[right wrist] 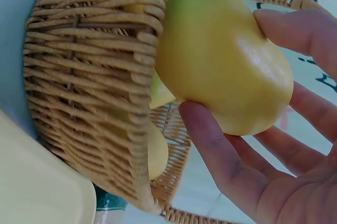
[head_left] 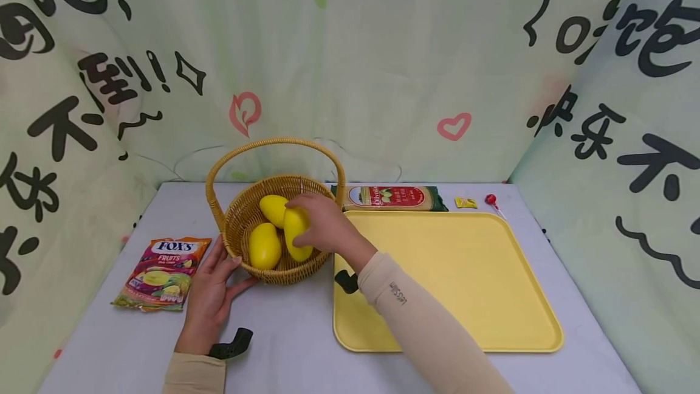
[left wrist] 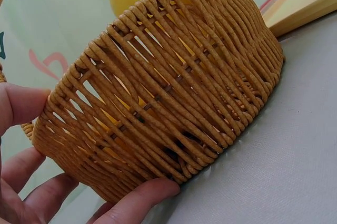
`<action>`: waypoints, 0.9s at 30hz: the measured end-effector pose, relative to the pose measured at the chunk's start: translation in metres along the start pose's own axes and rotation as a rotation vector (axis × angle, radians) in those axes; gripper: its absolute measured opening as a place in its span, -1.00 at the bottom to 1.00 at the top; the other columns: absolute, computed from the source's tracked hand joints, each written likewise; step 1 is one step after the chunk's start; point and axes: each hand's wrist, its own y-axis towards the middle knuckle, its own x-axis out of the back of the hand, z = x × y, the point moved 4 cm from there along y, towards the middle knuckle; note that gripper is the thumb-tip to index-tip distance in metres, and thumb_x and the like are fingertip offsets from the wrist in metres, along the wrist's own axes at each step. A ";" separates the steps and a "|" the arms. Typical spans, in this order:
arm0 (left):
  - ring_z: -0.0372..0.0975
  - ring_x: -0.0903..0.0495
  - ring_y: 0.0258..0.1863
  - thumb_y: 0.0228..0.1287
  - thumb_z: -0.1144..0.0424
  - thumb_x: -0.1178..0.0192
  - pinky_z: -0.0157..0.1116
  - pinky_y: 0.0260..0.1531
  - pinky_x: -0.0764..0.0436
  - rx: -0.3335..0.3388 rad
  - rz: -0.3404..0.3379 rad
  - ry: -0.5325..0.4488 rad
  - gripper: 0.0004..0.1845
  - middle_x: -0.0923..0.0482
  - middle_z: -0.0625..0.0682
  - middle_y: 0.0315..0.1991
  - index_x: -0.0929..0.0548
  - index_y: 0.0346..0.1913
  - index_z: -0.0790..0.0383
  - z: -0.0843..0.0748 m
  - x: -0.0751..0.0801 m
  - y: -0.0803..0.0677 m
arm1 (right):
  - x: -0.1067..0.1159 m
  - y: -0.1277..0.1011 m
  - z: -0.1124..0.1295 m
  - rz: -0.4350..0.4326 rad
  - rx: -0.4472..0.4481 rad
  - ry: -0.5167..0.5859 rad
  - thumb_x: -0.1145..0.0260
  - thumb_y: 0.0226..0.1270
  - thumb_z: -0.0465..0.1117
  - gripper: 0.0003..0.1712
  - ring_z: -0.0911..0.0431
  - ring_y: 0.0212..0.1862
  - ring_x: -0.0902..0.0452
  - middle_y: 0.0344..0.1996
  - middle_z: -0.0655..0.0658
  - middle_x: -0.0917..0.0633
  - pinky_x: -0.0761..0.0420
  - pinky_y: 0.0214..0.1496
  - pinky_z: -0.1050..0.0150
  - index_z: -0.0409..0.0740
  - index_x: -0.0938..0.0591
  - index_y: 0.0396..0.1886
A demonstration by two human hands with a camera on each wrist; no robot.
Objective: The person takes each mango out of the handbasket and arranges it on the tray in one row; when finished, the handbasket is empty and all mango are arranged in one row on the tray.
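A woven basket with a hoop handle stands on the grey table and holds three yellow mangoes. My right hand reaches in from the right and grips one mango, which stands on end by the near right rim. In the right wrist view my thumb and fingers wrap that mango beside the basket wall. Two other mangoes lie inside. My left hand rests against the basket's left side, with its fingers touching the wall and the thumb along the base.
A yellow tray lies right of the basket. Behind it lie a green and red packet, a small yellow sweet and a red lollipop. A Fox's fruit candy bag lies at the left. Printed cloth walls enclose the table.
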 end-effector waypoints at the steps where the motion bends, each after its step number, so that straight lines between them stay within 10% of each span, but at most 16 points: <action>1: -0.11 -0.20 0.65 0.68 0.31 -0.01 0.11 0.19 -0.67 0.001 0.000 0.000 -0.25 0.04 -0.23 0.75 -0.07 0.69 -0.41 0.000 0.000 0.000 | 0.002 -0.001 -0.001 -0.005 0.001 0.007 -0.61 0.11 -0.27 -0.24 -0.10 0.48 -0.44 0.42 -0.14 -0.60 -0.54 0.51 0.00 -0.11 -0.63 0.38; 27: -0.12 -0.20 0.65 0.68 0.29 -0.03 0.08 0.19 -0.67 0.009 -0.004 -0.001 -0.25 0.06 -0.24 0.75 -0.06 0.69 -0.43 0.000 0.000 -0.001 | 0.033 -0.061 -0.033 -0.144 -0.043 0.209 -0.66 0.08 -0.20 -0.19 -0.11 0.40 -0.53 0.45 -0.06 -0.57 -0.60 0.44 -0.10 -0.01 -0.63 0.39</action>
